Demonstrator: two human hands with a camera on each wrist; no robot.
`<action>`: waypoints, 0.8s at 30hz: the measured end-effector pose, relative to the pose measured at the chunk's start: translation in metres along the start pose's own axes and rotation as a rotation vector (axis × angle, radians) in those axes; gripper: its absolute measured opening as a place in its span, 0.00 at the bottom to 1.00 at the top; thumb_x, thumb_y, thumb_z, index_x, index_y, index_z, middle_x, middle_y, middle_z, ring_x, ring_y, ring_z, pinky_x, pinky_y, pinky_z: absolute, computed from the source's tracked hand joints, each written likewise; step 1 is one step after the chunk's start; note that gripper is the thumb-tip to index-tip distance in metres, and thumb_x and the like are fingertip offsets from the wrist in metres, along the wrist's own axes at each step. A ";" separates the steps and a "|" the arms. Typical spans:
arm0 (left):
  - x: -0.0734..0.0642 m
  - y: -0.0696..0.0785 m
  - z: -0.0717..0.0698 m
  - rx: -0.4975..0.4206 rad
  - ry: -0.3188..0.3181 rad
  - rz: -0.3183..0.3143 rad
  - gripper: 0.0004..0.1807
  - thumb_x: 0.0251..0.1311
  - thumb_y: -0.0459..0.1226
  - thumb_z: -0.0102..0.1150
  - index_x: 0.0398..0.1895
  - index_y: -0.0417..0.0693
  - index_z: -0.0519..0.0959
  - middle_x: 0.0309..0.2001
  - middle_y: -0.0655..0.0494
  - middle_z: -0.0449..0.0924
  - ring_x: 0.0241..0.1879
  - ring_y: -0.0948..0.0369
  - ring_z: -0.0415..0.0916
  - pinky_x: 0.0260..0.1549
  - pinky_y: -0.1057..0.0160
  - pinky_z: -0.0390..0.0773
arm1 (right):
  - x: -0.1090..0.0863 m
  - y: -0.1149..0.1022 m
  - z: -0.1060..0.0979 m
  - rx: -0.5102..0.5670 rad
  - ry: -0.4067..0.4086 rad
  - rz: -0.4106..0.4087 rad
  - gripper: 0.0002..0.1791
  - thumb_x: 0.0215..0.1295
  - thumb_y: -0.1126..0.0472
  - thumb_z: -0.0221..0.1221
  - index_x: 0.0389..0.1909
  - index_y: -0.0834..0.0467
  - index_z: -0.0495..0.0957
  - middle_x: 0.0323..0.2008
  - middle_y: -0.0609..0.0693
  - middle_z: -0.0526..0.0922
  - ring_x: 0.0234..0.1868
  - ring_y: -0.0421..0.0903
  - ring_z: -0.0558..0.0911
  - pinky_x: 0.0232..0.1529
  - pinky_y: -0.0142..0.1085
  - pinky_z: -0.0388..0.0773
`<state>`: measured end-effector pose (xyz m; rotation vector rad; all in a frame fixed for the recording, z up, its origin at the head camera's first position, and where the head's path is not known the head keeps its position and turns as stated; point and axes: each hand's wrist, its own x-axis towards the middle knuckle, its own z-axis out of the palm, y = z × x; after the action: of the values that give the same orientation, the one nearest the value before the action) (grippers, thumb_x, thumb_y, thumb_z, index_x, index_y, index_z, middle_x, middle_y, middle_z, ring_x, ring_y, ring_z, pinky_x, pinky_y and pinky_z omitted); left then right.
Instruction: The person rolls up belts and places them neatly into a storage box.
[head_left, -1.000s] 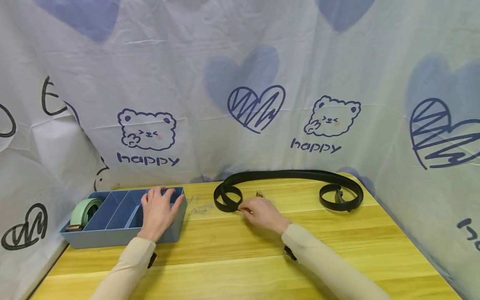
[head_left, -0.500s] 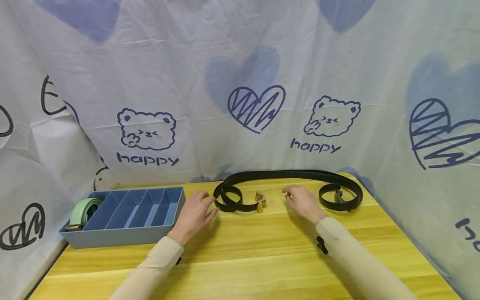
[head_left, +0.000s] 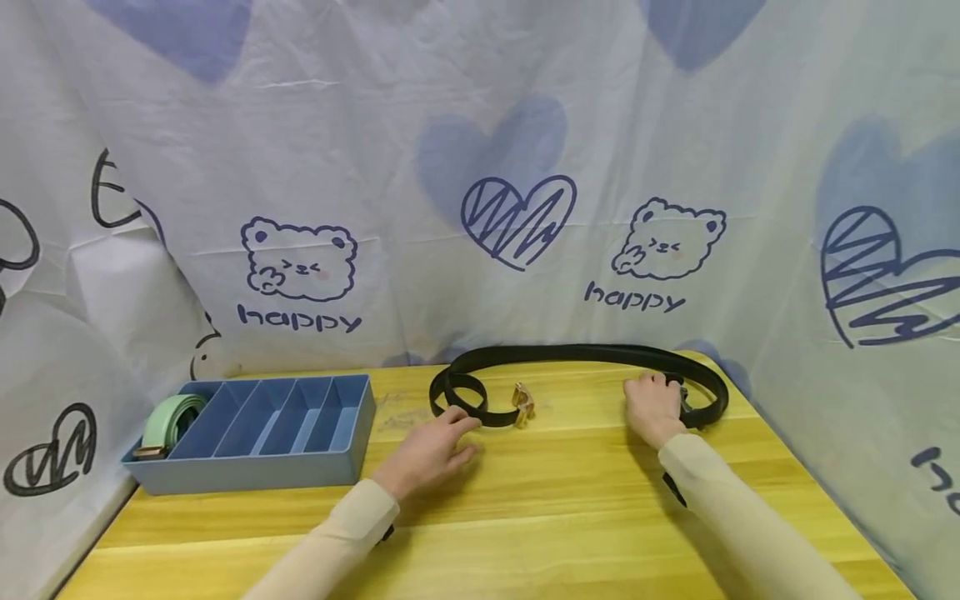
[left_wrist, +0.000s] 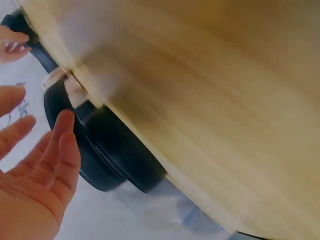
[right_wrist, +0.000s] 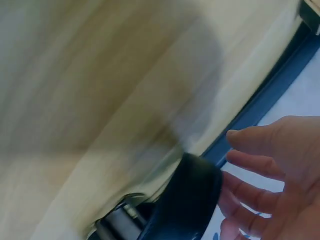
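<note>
Black belt strap (head_left: 570, 353) arches along the back of the table, with a coil at each end. A gold buckle (head_left: 523, 404) stands beside the left coil (head_left: 491, 418); a dark buckle (head_left: 683, 398) sits inside the right coil (head_left: 716, 408). My left hand (head_left: 427, 454) hovers in front of the left coil, fingers spread and loosely bent, holding nothing. At the right coil's left side is my right hand (head_left: 652, 407), covering part of it. In the right wrist view its bent fingertips (right_wrist: 227, 187) are right at the black band (right_wrist: 187, 200), not curled round it.
To the left stands a blue-grey divided tray (head_left: 247, 473). A rolled green belt (head_left: 161, 421) lies in its leftmost compartment. A white printed curtain (head_left: 405, 208) hangs behind the wooden table (head_left: 525, 517) and at its sides.
My left hand has left the tray and moved right to the left coil. My right hand has let go near the gold buckle and moved right to the other coil.
</note>
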<state>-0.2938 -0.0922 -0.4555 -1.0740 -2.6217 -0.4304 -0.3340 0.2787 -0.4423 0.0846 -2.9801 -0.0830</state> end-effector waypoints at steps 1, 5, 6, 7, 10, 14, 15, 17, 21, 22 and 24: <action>0.000 0.002 0.001 -0.021 -0.029 0.001 0.19 0.69 0.42 0.62 0.60 0.47 0.79 0.51 0.50 0.78 0.36 0.60 0.80 0.37 0.59 0.83 | 0.000 0.001 0.002 -0.010 -0.013 0.002 0.14 0.74 0.69 0.48 0.47 0.63 0.83 0.46 0.69 0.81 0.44 0.68 0.76 0.44 0.61 0.72; 0.004 0.008 0.005 -0.032 -0.076 0.022 0.19 0.70 0.43 0.60 0.60 0.47 0.79 0.52 0.52 0.78 0.37 0.61 0.81 0.37 0.60 0.83 | -0.001 0.006 0.007 -0.029 -0.033 -0.010 0.12 0.73 0.70 0.49 0.46 0.63 0.82 0.42 0.67 0.82 0.40 0.66 0.79 0.46 0.63 0.72; 0.005 0.009 0.006 -0.033 -0.082 0.024 0.19 0.70 0.43 0.60 0.60 0.47 0.79 0.52 0.52 0.78 0.37 0.61 0.81 0.37 0.61 0.83 | 0.000 0.007 0.007 -0.029 -0.031 -0.015 0.12 0.73 0.70 0.50 0.46 0.63 0.82 0.41 0.67 0.83 0.39 0.66 0.80 0.46 0.63 0.73; 0.006 0.011 0.007 -0.035 -0.089 0.025 0.19 0.70 0.43 0.60 0.61 0.47 0.78 0.52 0.52 0.78 0.37 0.61 0.81 0.36 0.62 0.82 | 0.000 0.007 0.008 -0.032 -0.028 -0.022 0.11 0.72 0.70 0.51 0.45 0.63 0.82 0.40 0.66 0.84 0.39 0.65 0.81 0.46 0.63 0.74; 0.008 0.015 0.009 -0.050 -0.116 0.028 0.20 0.70 0.43 0.60 0.62 0.47 0.78 0.52 0.51 0.78 0.36 0.61 0.81 0.35 0.63 0.82 | 0.002 0.005 0.009 -0.011 -0.006 -0.027 0.11 0.71 0.71 0.51 0.41 0.62 0.83 0.39 0.65 0.85 0.38 0.64 0.81 0.41 0.61 0.78; 0.011 0.019 0.013 -0.041 -0.141 0.023 0.22 0.70 0.43 0.60 0.64 0.47 0.76 0.54 0.49 0.77 0.35 0.61 0.80 0.35 0.63 0.81 | 0.006 -0.003 0.007 0.021 0.073 -0.036 0.13 0.69 0.73 0.49 0.36 0.62 0.84 0.38 0.65 0.82 0.37 0.64 0.81 0.31 0.59 0.80; 0.012 0.019 0.014 -0.033 -0.143 0.020 0.22 0.70 0.44 0.60 0.64 0.47 0.76 0.54 0.49 0.77 0.35 0.61 0.80 0.35 0.63 0.81 | 0.008 -0.007 0.006 0.023 0.098 -0.043 0.13 0.68 0.73 0.50 0.35 0.62 0.84 0.38 0.65 0.81 0.37 0.63 0.80 0.30 0.59 0.80; 0.013 0.020 0.016 -0.023 -0.143 0.013 0.23 0.70 0.44 0.60 0.65 0.47 0.75 0.55 0.49 0.77 0.36 0.61 0.80 0.35 0.62 0.81 | 0.010 -0.015 0.002 0.019 0.146 -0.059 0.12 0.66 0.73 0.51 0.32 0.62 0.83 0.37 0.64 0.79 0.34 0.62 0.80 0.27 0.57 0.80; 0.016 0.020 0.017 -0.014 -0.150 0.006 0.22 0.70 0.44 0.60 0.64 0.48 0.76 0.55 0.51 0.77 0.37 0.62 0.80 0.37 0.63 0.82 | 0.011 -0.034 -0.007 0.037 0.209 -0.098 0.07 0.63 0.72 0.56 0.29 0.62 0.81 0.36 0.63 0.78 0.27 0.59 0.80 0.24 0.54 0.79; 0.017 0.021 0.016 -0.016 -0.153 0.005 0.22 0.70 0.45 0.60 0.64 0.49 0.77 0.55 0.51 0.78 0.37 0.62 0.80 0.37 0.63 0.82 | 0.010 -0.040 -0.009 0.045 0.218 -0.108 0.06 0.62 0.72 0.57 0.29 0.62 0.81 0.36 0.62 0.77 0.25 0.59 0.79 0.23 0.54 0.79; 0.018 0.022 0.016 -0.015 -0.163 0.006 0.21 0.71 0.45 0.59 0.63 0.50 0.77 0.54 0.53 0.79 0.38 0.63 0.80 0.37 0.64 0.82 | 0.008 -0.052 -0.015 0.057 0.238 -0.134 0.05 0.60 0.71 0.58 0.28 0.62 0.80 0.35 0.61 0.77 0.23 0.58 0.78 0.22 0.52 0.78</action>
<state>-0.2928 -0.0597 -0.4603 -1.1676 -2.7593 -0.3761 -0.3370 0.2258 -0.4297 0.2810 -2.7360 -0.0035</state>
